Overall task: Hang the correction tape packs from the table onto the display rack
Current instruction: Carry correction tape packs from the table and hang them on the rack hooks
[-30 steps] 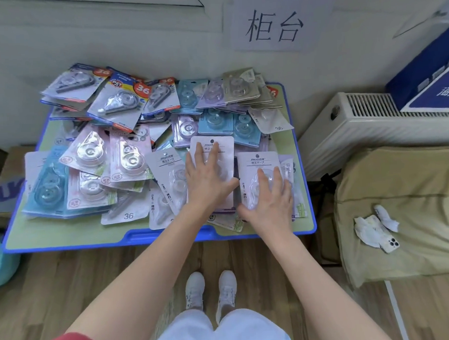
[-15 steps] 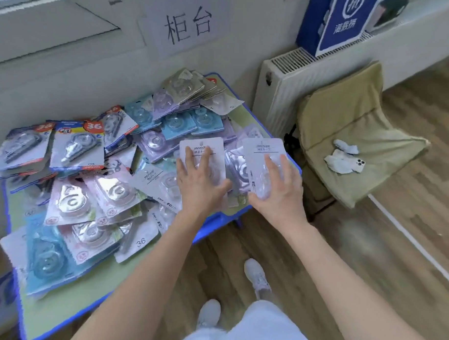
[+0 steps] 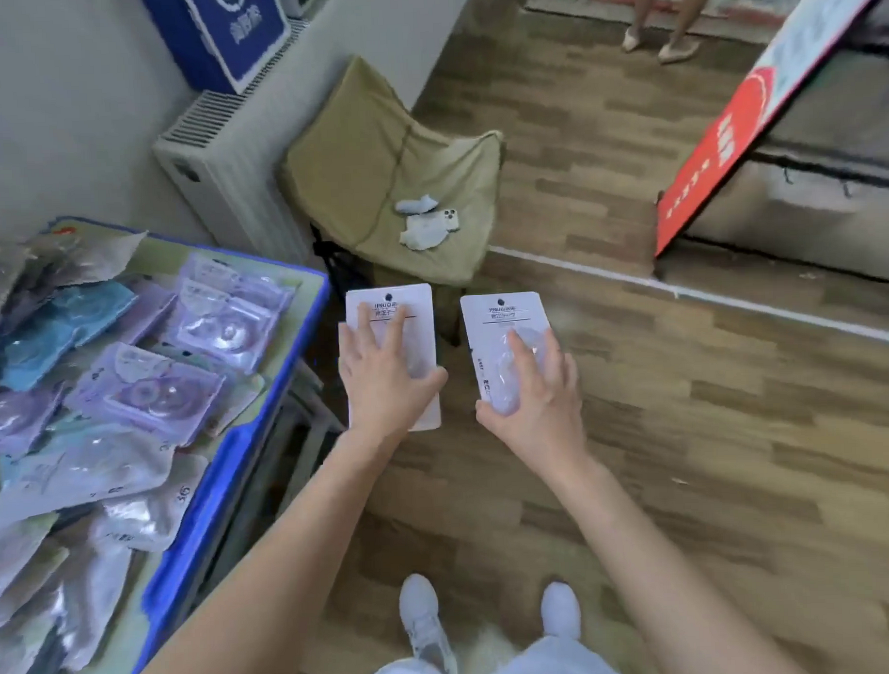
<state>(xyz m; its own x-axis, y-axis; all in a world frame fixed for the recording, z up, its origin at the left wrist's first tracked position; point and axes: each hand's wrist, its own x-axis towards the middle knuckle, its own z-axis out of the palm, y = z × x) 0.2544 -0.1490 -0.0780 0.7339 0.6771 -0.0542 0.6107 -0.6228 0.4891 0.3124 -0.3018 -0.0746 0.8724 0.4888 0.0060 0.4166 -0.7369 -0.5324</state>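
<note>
Left hand: I read my left hand [image 3: 383, 384] as grasping the left pack [image 3: 388, 308]. The fingers are spread over its front and the thumb is hooked round its right edge.
Right hand: my right hand [image 3: 535, 399] is grasping the right pack [image 3: 502, 314], with fingers laid over the clear blister and the thumb at the lower left corner.
Left pack: a white card with its printed header pointing away from me. It is held in the air over the floor [image 3: 687, 429], just right of the bench [image 3: 263, 393] and clear of its blue rim.
Right pack: the same type and the same orientation. It sits beside the left pack, and the two are apart.
Pile: the remaining packs [image 3: 147, 392] lie on the bench in purple, blue and clear, overlapping loosely (I cannot tell the count).
Chair: an olive fabric chair [image 3: 375, 152] stands beyond both held packs, next to the radiator [image 3: 225, 163]. A phone [image 3: 451, 219] lies on the seat, touching some pale crumpled items.
Board: a red board [image 3: 718, 145] leans at the far right, well apart from my hands.
Shoes: white shoes [image 3: 422, 615] are on the floor below my arms.
</note>
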